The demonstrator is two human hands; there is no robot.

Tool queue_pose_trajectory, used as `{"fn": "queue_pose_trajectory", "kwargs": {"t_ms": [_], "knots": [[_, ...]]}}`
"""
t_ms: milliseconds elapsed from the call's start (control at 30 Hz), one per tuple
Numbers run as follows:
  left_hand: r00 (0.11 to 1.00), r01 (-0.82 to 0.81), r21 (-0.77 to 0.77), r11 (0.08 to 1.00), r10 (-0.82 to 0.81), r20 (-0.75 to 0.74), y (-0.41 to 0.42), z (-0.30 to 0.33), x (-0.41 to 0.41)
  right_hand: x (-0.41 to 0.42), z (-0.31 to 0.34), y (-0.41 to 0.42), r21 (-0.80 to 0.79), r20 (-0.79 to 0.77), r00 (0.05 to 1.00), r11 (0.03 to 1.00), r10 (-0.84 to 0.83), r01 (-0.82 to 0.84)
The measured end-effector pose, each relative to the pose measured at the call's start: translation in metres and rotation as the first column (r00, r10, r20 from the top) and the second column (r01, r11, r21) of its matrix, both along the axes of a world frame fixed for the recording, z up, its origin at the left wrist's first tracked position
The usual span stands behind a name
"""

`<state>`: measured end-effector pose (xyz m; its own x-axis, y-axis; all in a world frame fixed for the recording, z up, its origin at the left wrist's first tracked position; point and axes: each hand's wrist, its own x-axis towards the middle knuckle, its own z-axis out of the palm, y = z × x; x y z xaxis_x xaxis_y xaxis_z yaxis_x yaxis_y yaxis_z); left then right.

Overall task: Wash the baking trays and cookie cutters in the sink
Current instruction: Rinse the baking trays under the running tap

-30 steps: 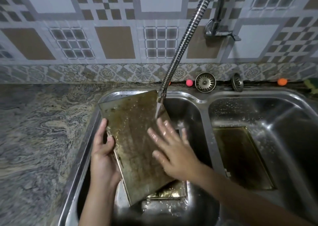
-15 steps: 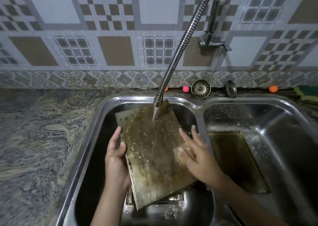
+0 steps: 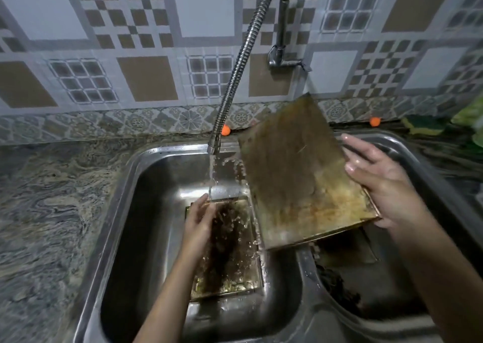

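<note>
— Trays first: where are they, taking the spout [image 3: 214, 148] as the mark?

— One tray [image 3: 300, 183] is up in the air right of the spout, tilted over the divider [image 3: 304, 272], the right hand [image 3: 379, 185] clamped on its right edge. A second tray [image 3: 227, 248] lies flat below the spout under the stream, the left hand [image 3: 198, 219] resting on it, fingers flat, gripping nothing.

— Risk?

— Likely a slip: wet hand, one-sided hold, so the raised tray could drop onto the divider. Water bouncing off the lower tray may splash onto the table [image 3: 49, 212].

— Anything in the way?

— A third tray [image 3: 347, 251] lies below right of the spout, partly hidden. Cutters: none visible.
</note>
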<state>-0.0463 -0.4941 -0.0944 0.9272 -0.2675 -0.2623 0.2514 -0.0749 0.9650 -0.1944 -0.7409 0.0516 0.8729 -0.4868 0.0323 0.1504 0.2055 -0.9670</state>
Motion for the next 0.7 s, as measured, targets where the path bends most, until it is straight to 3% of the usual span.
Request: {"fn": "queue_pose_trajectory", "kwargs": {"t_ms": [167, 233, 300, 400, 500, 633, 700], "knots": [[0.989, 0.02, 0.441, 0.897, 0.048, -0.142, 0.02, -0.075, 0.013, -0.029, 0.016, -0.04, -0.385, -0.022, 0.983, 0.909, -0.184, 0.161], [0.984, 0.077, 0.608, 0.79, 0.037, -0.173, 0.029, -0.105, 0.022, -0.031, -0.003, -0.049, -0.554, -0.133, 0.961, 0.822, -0.242, 0.13], [0.99, 0.097, 0.72, 0.688, 0.007, -0.14, 0.034, -0.119, 0.026, -0.031, -0.031, -0.052, -0.62, -0.271, 0.919, 0.782, -0.286, 0.06], [0.999, 0.017, 0.815, 0.579, -0.035, 0.004, 0.034, -0.114, 0.026, -0.028, -0.083, -0.055, -0.638, -0.352, 0.872, 0.769, -0.34, 0.043], [0.989, 0.007, 0.84, 0.543, -0.129, 0.075, 0.033, -0.118, 0.031, -0.025, -0.118, -0.052, -0.64, -0.377, 0.825, 0.763, -0.42, 0.096], [0.985, 0.032, 0.843, 0.537, -0.162, 0.066, 0.03, -0.122, 0.039, -0.017, -0.154, -0.041, -0.829, -0.316, 0.87, 0.555, -0.379, -0.06], [0.986, 0.036, 0.822, 0.569, -0.156, 0.065, 0.028, -0.116, 0.039, -0.012, -0.174, -0.037, -0.835, -0.343, 0.888, 0.532, -0.305, -0.14]]}}
